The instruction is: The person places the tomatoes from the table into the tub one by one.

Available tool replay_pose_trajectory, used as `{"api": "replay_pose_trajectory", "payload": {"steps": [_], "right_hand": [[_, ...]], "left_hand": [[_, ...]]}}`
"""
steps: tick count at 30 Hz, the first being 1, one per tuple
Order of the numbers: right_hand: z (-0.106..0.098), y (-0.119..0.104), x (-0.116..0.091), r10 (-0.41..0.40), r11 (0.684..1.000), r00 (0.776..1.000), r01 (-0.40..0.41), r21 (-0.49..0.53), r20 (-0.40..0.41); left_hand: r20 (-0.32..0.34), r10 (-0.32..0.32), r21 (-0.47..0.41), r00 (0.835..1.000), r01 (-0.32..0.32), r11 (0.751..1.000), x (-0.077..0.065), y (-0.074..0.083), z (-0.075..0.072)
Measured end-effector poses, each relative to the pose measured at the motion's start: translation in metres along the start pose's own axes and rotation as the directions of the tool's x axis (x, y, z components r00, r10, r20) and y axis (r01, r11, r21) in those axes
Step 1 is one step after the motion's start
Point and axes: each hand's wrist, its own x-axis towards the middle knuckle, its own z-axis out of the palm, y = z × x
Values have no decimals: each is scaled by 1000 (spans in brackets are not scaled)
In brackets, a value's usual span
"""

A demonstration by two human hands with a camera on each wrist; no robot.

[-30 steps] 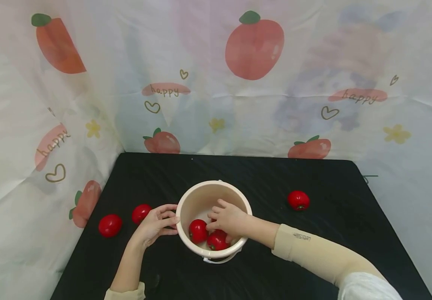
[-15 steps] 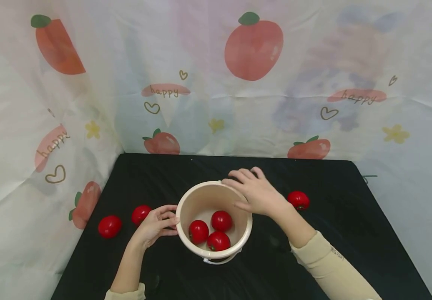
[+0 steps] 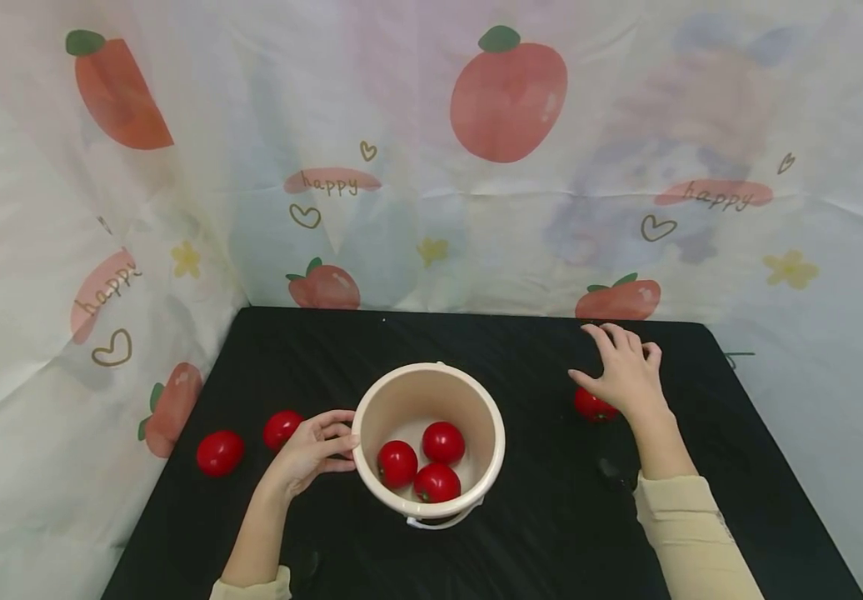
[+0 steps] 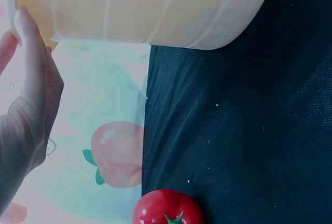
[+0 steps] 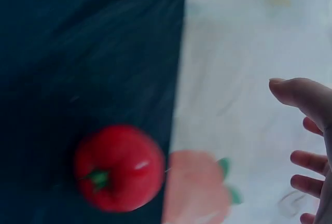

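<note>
A cream bucket (image 3: 482, 492) stands mid-table with three red tomatoes inside, one of them a tomato (image 3: 443, 442) at the back. My left hand (image 3: 310, 454) pinches the bucket's left rim; the left wrist view shows its fingers at the rim of the bucket (image 4: 155, 6). Above a lone tomato (image 3: 595, 406) on the right, my right hand (image 3: 628, 375) hovers with fingers spread, partly covering it. In the right wrist view, that tomato (image 5: 119, 168), green stem showing, lies apart from the right hand (image 5: 314, 125), which holds nothing.
Left of the bucket lie a tomato (image 3: 220, 453) and another tomato (image 3: 281, 429), the latter partly behind the left hand. A black cloth (image 3: 536, 533) covers the table. Printed fabric (image 3: 416, 100) hangs behind and at the sides. The bucket's handle (image 3: 439, 523) hangs at its front.
My right hand has come out of the bucket and moved right to over the lone tomato, leaving a third tomato visible inside. The left hand and bucket have stayed in place.
</note>
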Motion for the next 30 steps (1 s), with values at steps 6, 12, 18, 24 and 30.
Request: {"api": "replay_pose_trajectory", "payload": {"steps": [6, 12, 18, 24, 30], "right_hand": [[28, 29, -15, 73, 997, 994, -75, 17, 86], [52, 47, -28, 120, 992, 983, -125, 25, 142], [67, 57, -36, 139, 989, 979, -146, 38, 150], [78, 62, -37, 157, 986, 978, -163, 33, 137], [86, 62, -38, 180, 981, 974, -187, 43, 135]], "left_hand": [[2, 1, -1, 1000, -1, 1000, 2, -2, -1], [-6, -3, -3, 1000, 3, 1000, 3, -3, -3], [3, 3, 0, 1000, -3, 1000, 2, -3, -2], [5, 7, -7, 1000, -7, 1000, 0, -1, -1], [1, 8, -6, 1000, -8, 1000, 0, 0, 0]]}}
